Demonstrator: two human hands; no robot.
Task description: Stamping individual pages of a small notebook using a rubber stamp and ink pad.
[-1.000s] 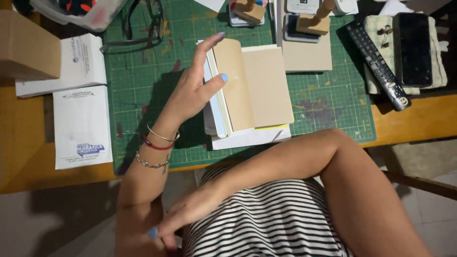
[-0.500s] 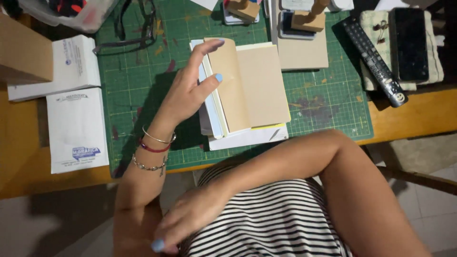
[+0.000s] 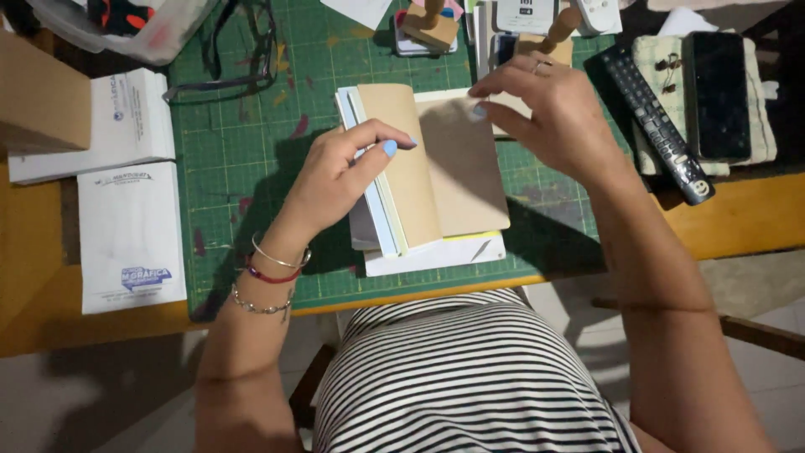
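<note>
A tan kraft-paper booklet (image 3: pixel 449 172) lies open on a stack of white and pale blue sheets (image 3: pixel 381 231) on the green cutting mat (image 3: pixel 243 143). My left hand (image 3: pixel 340 180) presses on the booklet's left leaf and spine, with the thumb across the fold. My right hand (image 3: pixel 549 109) hovers at the booklet's upper right corner, fingertips pinching or touching the top edge of the right leaf. Bracelets ring my left wrist.
White printed envelopes (image 3: pixel 130 235) and a cardboard box (image 3: pixel 42 96) lie left of the mat. Glasses (image 3: pixel 243 50) and wooden stamps (image 3: pixel 432 25) sit at the back. A remote control (image 3: pixel 658 122) and a dark phone (image 3: pixel 717 84) rest on cloth at the right.
My right hand rose from my lap to the booklet's upper right corner. My left hand slid down onto the spine and flattened the left leaf.
</note>
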